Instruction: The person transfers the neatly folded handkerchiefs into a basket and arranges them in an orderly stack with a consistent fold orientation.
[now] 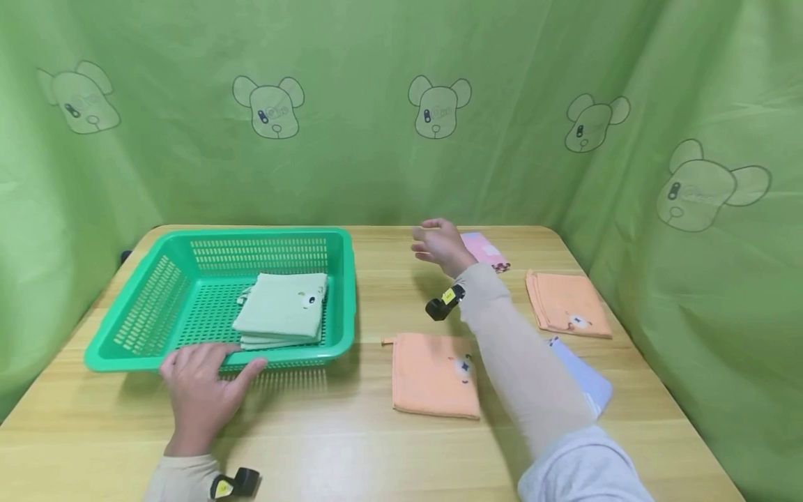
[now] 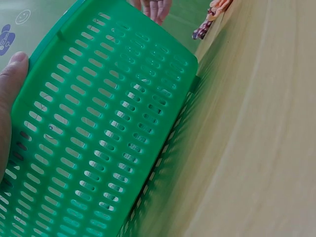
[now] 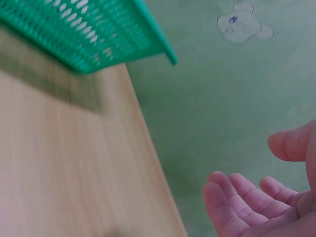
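Note:
A green plastic basket [image 1: 134, 359] stands on the left of the table. My left hand [image 1: 201, 390] holds its near rim, fingers over the edge; in the left wrist view the thumb [image 2: 11, 81] lies by the rim. Inside the basket, at its right, lies a small stack of folded pale green towels [image 1: 279, 307] with an animal face on top. My right hand [image 1: 444, 245] hovers over the far part of the table, fingers loosely bent and holding nothing. Just right of it lies a folded pink towel [image 1: 482, 249], partly behind the wrist.
A folded orange towel [image 1: 433, 376] lies front centre, another orange towel [image 1: 571, 303] at the right edge. Between them, a blue-violet towel [image 1: 580, 373] is partly covered by the right forearm. Green curtain [image 1: 364, 139] hangs behind the wooden table [image 1: 326, 446].

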Tool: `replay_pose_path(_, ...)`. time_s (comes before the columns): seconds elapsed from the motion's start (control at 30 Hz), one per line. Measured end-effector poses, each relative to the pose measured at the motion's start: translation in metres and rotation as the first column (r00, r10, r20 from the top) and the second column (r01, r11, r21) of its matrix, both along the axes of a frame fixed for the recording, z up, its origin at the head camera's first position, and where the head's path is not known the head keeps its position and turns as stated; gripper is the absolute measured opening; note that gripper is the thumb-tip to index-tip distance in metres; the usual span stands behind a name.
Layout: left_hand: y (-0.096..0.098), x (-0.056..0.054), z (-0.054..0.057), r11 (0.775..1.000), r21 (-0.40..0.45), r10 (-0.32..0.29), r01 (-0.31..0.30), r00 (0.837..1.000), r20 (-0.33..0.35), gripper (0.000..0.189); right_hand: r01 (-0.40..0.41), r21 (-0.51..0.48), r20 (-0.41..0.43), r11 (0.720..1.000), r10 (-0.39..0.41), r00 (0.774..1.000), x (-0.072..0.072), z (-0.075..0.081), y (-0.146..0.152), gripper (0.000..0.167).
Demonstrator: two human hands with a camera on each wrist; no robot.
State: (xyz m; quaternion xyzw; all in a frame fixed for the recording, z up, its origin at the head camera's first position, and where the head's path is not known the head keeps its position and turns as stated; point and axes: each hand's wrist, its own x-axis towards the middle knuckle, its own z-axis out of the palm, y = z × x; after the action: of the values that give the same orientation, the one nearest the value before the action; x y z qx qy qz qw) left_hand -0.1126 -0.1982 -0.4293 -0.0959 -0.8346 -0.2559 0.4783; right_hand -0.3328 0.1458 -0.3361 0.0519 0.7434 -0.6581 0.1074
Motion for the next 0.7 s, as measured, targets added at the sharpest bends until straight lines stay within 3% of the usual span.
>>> replay_pose_path(0.43,-0.003,0.001,0.001,0.999,-0.035,-0.006,0.009,0.997,0.08,0.08,0.083,0.047,0.006,0.995,-0.084,0.996,-0.009,-0.026,0.026,0.053)
replay_pose_path(0.7,-0.003,0.002,0.001,0.999,-0.037,-0.003,0.006,0.996,0.086,0.08,0.108,0.096,0.002,0.989,-0.109,0.994,-0.015,-0.04,0.044,0.056)
